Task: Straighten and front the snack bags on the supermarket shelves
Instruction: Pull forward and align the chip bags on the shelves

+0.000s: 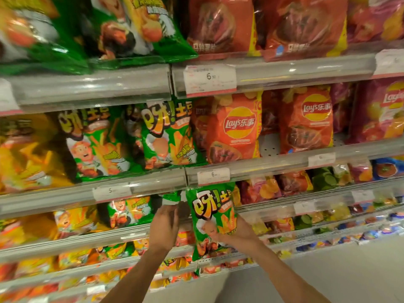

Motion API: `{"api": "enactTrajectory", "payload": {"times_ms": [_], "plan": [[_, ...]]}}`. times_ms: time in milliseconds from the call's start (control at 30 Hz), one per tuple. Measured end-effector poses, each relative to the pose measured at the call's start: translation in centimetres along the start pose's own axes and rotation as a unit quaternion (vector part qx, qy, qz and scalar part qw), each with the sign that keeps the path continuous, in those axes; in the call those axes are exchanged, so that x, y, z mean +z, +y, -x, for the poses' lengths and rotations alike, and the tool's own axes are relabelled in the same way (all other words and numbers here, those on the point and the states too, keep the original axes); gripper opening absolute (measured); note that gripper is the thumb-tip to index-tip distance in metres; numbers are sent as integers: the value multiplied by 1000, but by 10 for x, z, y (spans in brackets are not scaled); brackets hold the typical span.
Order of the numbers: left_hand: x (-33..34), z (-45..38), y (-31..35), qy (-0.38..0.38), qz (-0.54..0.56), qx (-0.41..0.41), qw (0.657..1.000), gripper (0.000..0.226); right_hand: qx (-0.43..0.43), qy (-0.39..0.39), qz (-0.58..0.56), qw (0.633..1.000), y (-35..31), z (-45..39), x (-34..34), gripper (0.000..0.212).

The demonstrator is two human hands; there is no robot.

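My right hand [235,234] grips a green snack bag [209,215] from the right side and holds it upright in front of the third shelf. My left hand [165,224] reaches up with fingers touching another green bag [171,197] tucked under the shelf rail; how firmly it holds that bag is hidden. Matching green bags [168,136] stand on the shelf above, and one more green bag [129,212] sits on the third shelf, left of my hands.
Orange Lay's bags [234,130] fill the shelf to the upper right. Yellow bags [26,154] stand at the left. A clear shelf rail with price tags [213,176] runs just above my hands. Lower shelves hold several small mixed bags, and grey floor shows at the bottom right.
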State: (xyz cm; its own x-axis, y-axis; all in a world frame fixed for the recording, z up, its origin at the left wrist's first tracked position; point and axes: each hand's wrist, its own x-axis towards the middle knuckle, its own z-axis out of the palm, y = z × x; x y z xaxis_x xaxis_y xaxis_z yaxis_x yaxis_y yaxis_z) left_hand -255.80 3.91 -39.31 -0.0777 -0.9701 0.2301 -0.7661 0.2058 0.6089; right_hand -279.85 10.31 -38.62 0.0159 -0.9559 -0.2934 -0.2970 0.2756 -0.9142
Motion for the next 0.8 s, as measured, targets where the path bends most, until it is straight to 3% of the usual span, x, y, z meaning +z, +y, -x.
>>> {"api": "enactTrajectory", "payload": {"times_ms": [167,333,567,700,800], "plan": [[-48,30,-60,-10,-167,-26,986,29,10,-27,0,1000,-32,-32,55,58],[-66,36,-87,-81,-254,-15,964,52,-22,33,-18,999,-62,-73,79,52],[-64,33,-84,-131,-322,-45,937,58,24,107,40,993,-63,-120,87,62],[-66,35,-89,-143,-315,-31,938,60,77,39,95,992,-57,-137,99,90],[-69,34,-91,-145,-304,-20,941,61,80,19,83,993,-53,-141,110,97]]}}
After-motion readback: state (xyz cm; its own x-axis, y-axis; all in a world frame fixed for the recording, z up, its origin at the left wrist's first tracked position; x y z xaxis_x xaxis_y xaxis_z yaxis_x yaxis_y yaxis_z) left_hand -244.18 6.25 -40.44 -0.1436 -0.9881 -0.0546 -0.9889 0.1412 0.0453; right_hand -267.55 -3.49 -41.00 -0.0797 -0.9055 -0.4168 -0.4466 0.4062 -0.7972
